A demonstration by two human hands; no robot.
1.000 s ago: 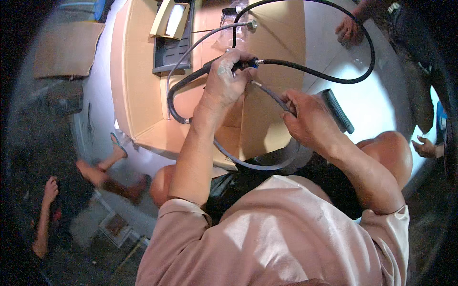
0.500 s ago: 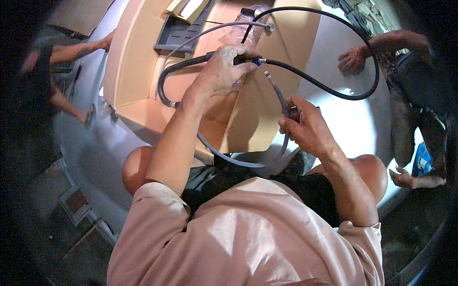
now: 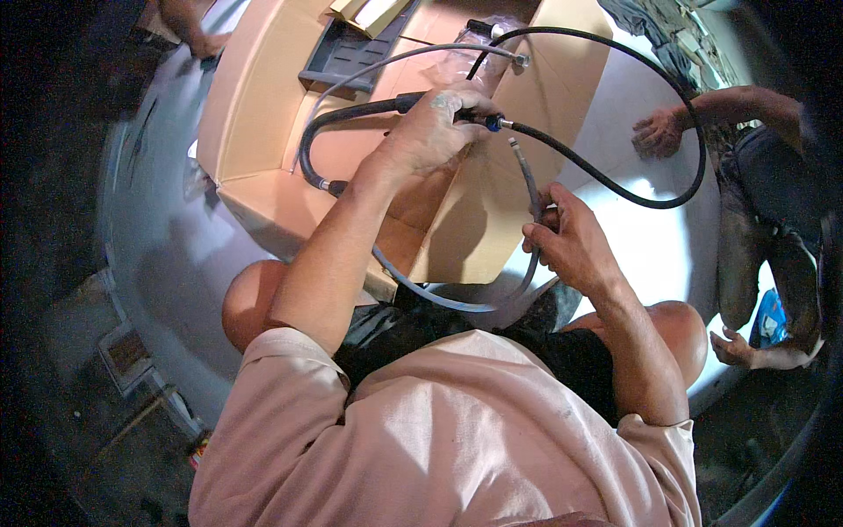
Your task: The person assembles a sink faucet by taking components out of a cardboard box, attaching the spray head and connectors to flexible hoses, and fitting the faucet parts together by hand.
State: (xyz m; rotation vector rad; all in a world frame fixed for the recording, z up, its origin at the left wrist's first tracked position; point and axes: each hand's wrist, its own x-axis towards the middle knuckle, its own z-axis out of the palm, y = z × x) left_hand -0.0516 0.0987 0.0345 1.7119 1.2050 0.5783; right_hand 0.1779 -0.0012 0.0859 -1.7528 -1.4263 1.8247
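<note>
My left hand is closed around a black hose coupling with a blue ring, above an open cardboard box. From the coupling a thin black hose loops out to the right and back over the box. A thicker black hose with a metal ferrule curves left, near my left forearm. Between thumb and fingers, my right hand grips a grey hose. Its narrow metal tip points up, just below the coupling and apart from it. The rest of this hose bends down across my lap.
Inside the box are a dark plastic tray and a clear plastic bag. A grey hose end with a metal nut lies there too. A co-worker's hand rests on the pale surface at right; another person's hand touches the box's far left.
My hands, the hoses and the box sit slightly lower and further right in the picture. Both grips look unchanged. The person at left has shifted toward the far side, with only one arm showing.
</note>
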